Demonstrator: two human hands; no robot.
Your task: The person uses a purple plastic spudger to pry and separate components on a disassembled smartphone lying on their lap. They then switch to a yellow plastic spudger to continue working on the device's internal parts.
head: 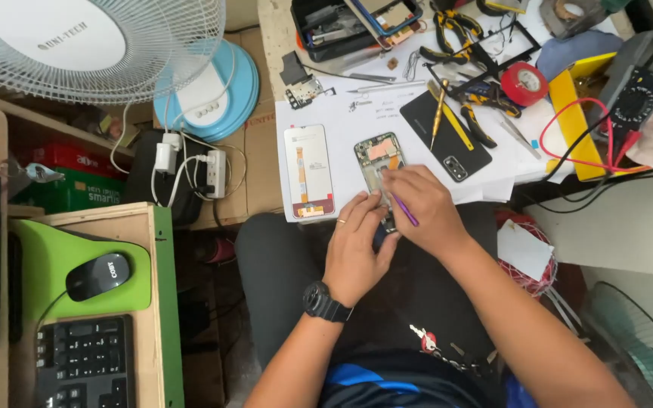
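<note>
Nearby, detached screen (309, 171), black back cover (446, 134), red tape roll (524, 83).

Head cam, steep downward, close-up

Bare white paper (357, 121) between the screen panel (309, 171) and opened phone (379, 162) seems passable, while pliers (485, 106) and red tape (524, 83) crowd the right.

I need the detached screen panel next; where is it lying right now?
In the head view, the detached screen panel lies face down on the white paper, just left of the opened phone and beyond the left hand.
</note>
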